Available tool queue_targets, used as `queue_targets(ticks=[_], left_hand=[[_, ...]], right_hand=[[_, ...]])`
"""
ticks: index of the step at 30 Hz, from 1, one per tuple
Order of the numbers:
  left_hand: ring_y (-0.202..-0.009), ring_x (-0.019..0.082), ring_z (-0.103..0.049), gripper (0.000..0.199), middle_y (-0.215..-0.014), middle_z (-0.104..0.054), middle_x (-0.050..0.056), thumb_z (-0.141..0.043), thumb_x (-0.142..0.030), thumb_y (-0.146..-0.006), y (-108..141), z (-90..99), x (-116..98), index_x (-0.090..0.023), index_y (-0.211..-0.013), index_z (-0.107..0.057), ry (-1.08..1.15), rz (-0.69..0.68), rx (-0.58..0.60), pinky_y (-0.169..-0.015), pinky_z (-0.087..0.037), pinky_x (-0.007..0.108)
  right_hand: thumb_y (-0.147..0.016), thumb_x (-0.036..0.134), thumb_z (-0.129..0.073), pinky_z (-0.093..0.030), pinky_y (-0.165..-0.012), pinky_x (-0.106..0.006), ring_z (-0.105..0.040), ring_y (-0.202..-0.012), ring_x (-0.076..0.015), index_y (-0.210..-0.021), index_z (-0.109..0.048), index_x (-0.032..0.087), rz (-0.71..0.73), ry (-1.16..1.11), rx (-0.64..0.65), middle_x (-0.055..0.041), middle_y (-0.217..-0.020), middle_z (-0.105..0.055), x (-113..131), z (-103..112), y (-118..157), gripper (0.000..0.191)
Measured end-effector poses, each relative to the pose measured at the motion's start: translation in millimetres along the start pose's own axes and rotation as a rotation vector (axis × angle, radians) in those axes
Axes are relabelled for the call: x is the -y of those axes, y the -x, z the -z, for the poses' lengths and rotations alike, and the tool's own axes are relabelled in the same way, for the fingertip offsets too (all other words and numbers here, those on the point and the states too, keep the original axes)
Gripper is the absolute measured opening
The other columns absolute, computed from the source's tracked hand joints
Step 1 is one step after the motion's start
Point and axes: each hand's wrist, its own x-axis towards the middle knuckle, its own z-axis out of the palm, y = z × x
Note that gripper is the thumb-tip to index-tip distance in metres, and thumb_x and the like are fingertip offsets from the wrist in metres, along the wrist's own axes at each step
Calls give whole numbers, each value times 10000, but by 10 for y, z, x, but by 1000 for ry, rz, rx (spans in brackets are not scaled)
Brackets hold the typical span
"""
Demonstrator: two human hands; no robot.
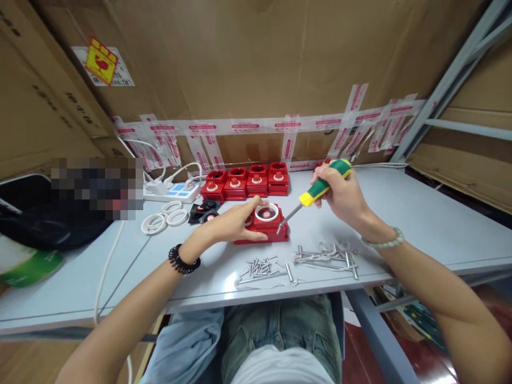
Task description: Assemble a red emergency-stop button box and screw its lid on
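Observation:
A red plastic box (280, 213) lies on the table, and a white ring (267, 213) is set around a dark round disc on its top. My left hand (240, 223) grips the box from its left side, thumb in front and fingers behind. In my right hand (340, 189) is a screwdriver (323, 184) with a green and yellow handle, its shaft slanting down to the left. The tip appears at the box's front right corner; whether it touches I cannot tell. Loose screws (261, 266) lie in front of the box.
Several red boxes (256, 184) stand in a row behind. White rings (153, 224) and black parts (205, 212) lie to the left, near a power strip (180, 191). Metal rods and screws (326, 256) lie at the front right. A cardboard wall (248, 69) closes off the back.

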Motion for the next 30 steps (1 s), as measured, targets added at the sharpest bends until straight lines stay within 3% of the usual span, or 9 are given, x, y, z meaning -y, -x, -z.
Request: queue_targets(ticks=[8, 16, 30], left_hand=[[-1280, 340, -546, 651, -1479, -489, 140, -708, -600, -745, 8, 26, -51, -241, -1203, -415, -4, 29, 7, -1032, -463, 442], [-1284, 326, -541, 633, -1480, -483, 139, -711, -579, -751, 3, 24, -42, -240, -1192, -409, 8, 15, 10, -1040, -452, 434], [-1265, 332, -553, 631, -1448, -516, 145, -719, -584, -739, 3, 21, -40, -245, -1185, -430, 20, 14, -3, -1036, -457, 458]], right_hand=[[-722, 301, -607, -400, -313, -226, -460, -327, -71, -545, -562, 197, 5, 4, -254, 39, -445, -517, -115, 125, -252, 210], [-732, 303, -617, -410, -310, -219, -490, -312, -86, -553, -563, 181, -28, 10, -235, 39, -415, -527, -269, 105, -319, 224], [-765, 308, -601, -429, -321, -203, -507, -327, -82, -586, -557, 196, -19, 136, -213, 45, -432, -530, -279, 95, -313, 215]])
